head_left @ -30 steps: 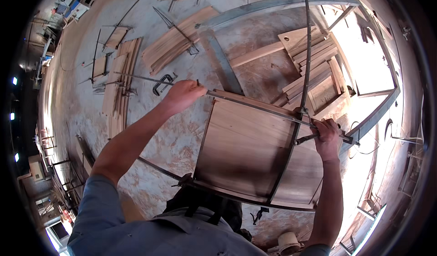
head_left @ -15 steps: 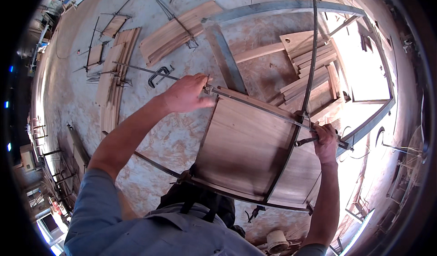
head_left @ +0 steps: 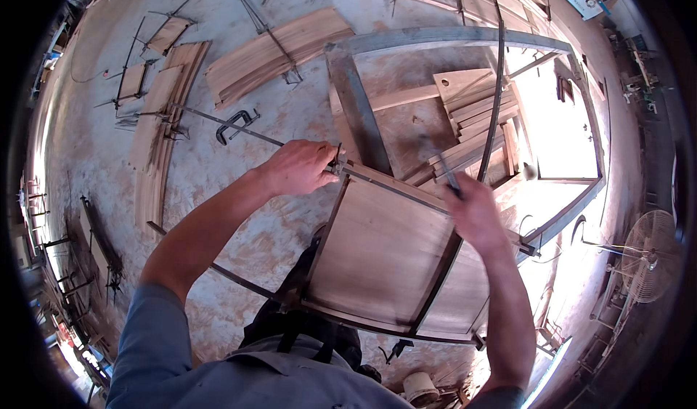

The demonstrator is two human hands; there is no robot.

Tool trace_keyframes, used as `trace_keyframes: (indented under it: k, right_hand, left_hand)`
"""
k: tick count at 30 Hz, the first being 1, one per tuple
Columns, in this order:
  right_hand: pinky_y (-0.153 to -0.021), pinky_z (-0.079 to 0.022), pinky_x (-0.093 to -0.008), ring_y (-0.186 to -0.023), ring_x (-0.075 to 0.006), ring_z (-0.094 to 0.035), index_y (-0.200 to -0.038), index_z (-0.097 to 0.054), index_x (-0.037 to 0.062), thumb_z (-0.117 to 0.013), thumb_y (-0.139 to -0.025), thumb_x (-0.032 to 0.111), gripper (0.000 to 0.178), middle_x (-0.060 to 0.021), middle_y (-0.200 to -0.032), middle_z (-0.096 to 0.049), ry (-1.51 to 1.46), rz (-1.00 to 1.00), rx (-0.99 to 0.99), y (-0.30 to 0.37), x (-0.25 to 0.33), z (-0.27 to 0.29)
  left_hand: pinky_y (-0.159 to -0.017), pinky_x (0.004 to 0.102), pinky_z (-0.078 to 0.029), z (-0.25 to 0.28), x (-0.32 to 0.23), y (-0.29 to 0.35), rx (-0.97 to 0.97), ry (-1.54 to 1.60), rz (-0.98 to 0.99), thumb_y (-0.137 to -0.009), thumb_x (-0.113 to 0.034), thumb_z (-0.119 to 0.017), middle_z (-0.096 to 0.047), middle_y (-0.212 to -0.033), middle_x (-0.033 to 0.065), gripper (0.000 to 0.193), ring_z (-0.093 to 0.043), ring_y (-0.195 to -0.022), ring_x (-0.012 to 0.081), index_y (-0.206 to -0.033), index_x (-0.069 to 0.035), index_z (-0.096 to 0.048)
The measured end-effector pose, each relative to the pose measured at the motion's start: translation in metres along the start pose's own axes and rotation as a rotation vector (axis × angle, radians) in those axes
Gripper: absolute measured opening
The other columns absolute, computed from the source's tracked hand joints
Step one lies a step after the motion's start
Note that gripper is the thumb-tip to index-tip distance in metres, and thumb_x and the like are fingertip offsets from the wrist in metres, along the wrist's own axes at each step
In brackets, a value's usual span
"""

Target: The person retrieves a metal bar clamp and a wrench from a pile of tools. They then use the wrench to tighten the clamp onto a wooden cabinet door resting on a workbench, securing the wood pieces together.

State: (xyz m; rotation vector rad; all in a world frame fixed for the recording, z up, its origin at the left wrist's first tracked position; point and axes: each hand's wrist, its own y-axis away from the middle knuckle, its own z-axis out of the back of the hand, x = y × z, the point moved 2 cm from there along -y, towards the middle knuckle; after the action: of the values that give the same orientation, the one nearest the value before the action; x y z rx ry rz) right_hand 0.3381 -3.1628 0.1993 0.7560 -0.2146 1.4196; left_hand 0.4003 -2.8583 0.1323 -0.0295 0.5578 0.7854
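Note:
A framed wooden panel (head_left: 385, 245) lies in front of me, with bar clamps along its far and near edges and a long one crossing it. My left hand (head_left: 301, 168) is closed around the sliding jaw of the far bar clamp (head_left: 225, 124), at the panel's far left corner. Above the panel's far right side, my right hand (head_left: 475, 216) grips a hand tool (head_left: 451, 180) with a dark grip and thin grey shaft; motion blurs it, so its exact kind is unclear. The crossing bar clamp (head_left: 494, 104) passes beside this hand. The near bar clamp (head_left: 243, 281) reaches out leftward.
A grey metal frame (head_left: 450, 37) stands beyond the panel, with stacked boards (head_left: 475, 129) inside it. On the floor to the left lie a C-clamp (head_left: 235, 126) and long boards (head_left: 161, 140). A fan (head_left: 648, 256) stands right; a bucket (head_left: 420, 389) sits near me.
My right hand has left the far clamp's right end and moved left and up, with the tool swung to point away from me. The left hand stays at its jaw. The view has shifted slightly.

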Motion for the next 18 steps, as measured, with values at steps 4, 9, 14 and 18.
trace_keyframes:
  k: [4,9,14,18]
  right_hand:
    - [-0.078,-0.05,-0.049,-0.088,-0.0411,-0.063,-0.101,-0.061,0.0034,-0.062,-0.089,0.028,0.028,-0.0219,-0.087,-0.065,0.098,-0.013,0.138,-0.04,0.046,-0.033]
    - [-0.076,-0.051,-0.0468,-0.085,-0.0378,-0.064,-0.098,-0.065,0.0112,-0.06,-0.089,0.028,0.02,-0.0154,-0.083,-0.067,0.175,0.213,0.213,-0.063,0.045,-0.056]
    - [-0.073,-0.051,-0.0449,-0.082,-0.0344,-0.065,-0.093,-0.067,0.0132,-0.06,-0.089,0.026,0.015,-0.013,-0.083,-0.067,0.149,0.24,0.294,-0.07,0.056,-0.055]
    - [-0.071,-0.051,-0.0451,-0.08,-0.0342,-0.064,-0.092,-0.067,0.0131,-0.061,-0.089,0.027,0.015,-0.0131,-0.081,-0.066,0.224,0.318,0.31,-0.072,0.061,-0.05]
  left_hand:
    - [-0.079,0.0436,-0.049,-0.005,0.004,0.002,-0.021,-0.01,-0.019,-0.081,-0.026,-0.071,-0.064,-0.096,0.0147,0.046,-0.062,-0.092,0.0342,-0.116,-0.002,-0.054]
    - [-0.08,0.0436,-0.048,-0.01,0.005,0.002,-0.085,0.003,-0.076,-0.081,-0.025,-0.07,-0.064,-0.096,0.0136,0.042,-0.062,-0.093,0.033,-0.113,-0.002,-0.055]
    - [-0.081,0.0431,-0.047,-0.01,0.005,0.003,-0.103,0.012,-0.077,-0.081,-0.025,-0.07,-0.064,-0.095,0.0129,0.042,-0.062,-0.093,0.0318,-0.113,-0.003,-0.054]
    - [-0.077,0.0422,-0.048,-0.008,0.005,0.003,-0.078,-0.002,-0.065,-0.081,-0.028,-0.07,-0.064,-0.095,0.0131,0.036,-0.063,-0.089,0.0309,-0.104,-0.002,-0.058]
